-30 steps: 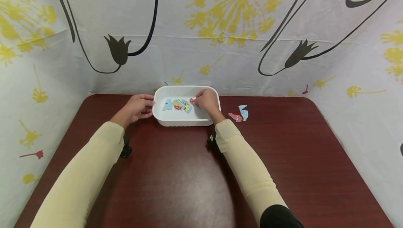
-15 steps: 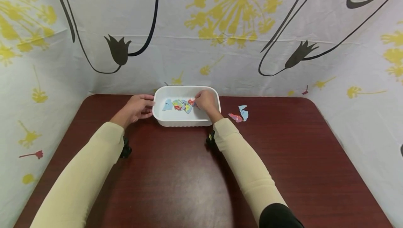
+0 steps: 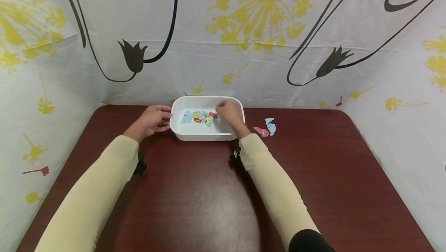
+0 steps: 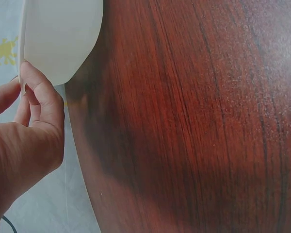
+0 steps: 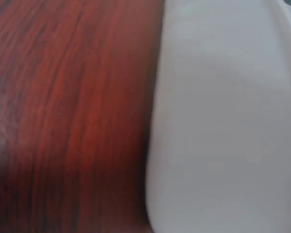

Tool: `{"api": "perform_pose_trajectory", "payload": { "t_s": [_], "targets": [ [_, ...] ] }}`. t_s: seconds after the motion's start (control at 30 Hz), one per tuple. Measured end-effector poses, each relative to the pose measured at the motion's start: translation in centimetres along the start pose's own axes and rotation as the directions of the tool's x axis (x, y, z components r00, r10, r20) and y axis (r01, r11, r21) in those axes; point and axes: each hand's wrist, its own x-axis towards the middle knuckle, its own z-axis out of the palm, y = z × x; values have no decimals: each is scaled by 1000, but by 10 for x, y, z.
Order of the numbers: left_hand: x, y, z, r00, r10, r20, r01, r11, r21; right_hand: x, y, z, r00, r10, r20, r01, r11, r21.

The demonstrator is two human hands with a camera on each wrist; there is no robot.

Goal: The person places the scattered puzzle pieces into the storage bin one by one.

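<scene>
A white plastic tub (image 3: pixel 195 137) sits at the back of the table. My left hand (image 3: pixel 153 119) grips its left end; in the left wrist view, thumb and fingers pinch the tub's rim (image 4: pixel 22 43). Inside lie a light blue flat piece (image 3: pixel 186 117) and a cluster of multicoloured flat pieces (image 3: pixel 202 117), irregular like map puzzle pieces. My right hand (image 3: pixel 230 112) reaches over the front right with bent fingers, fingertips right beside a small red piece (image 3: pixel 213 115). I cannot tell whether they pinch it. The right wrist view shows only the tub's outer wall (image 5: pixel 223 121) and table.
To the right of the tub, a pink-red piece (image 3: pixel 261 131) and light blue pieces (image 3: pixel 271 128) lie on the dark reddish wooden table (image 3: pixel 191 190). A patterned cloth (image 3: pixel 209 70) hangs along the back and both sides.
The red piece at my right fingertips shifts slightly among the pieces, and the right hand moves only a little. My left hand keeps its place on the tub.
</scene>
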Motion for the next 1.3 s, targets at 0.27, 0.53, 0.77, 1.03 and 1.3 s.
{"api": "perform_pose_trajectory", "payload": {
  "t_s": [0.27,0.53,0.77,1.03,1.3],
  "targets": [
    [-1,1,2,1000,7,-3,-7,1000,15,-16,4,-29,999,20,50,-33,958,284],
    [1,-1,-1,1000,4,4,-4,1000,8,-23,24,-58,997,71,30,-76,879,470],
    [-1,-2,-1,1000,4,2,-4,1000,15,-28,45,-82,994,108,-4,-86,812,577],
    [0,-2,1,1000,5,-1,-5,1000,13,-35,66,-103,988,148,-42,-94,798,596],
    [1,-2,0,1000,9,5,-9,1000,16,-42,88,-107,981,194,-16,-149,804,576]
  ]
}}
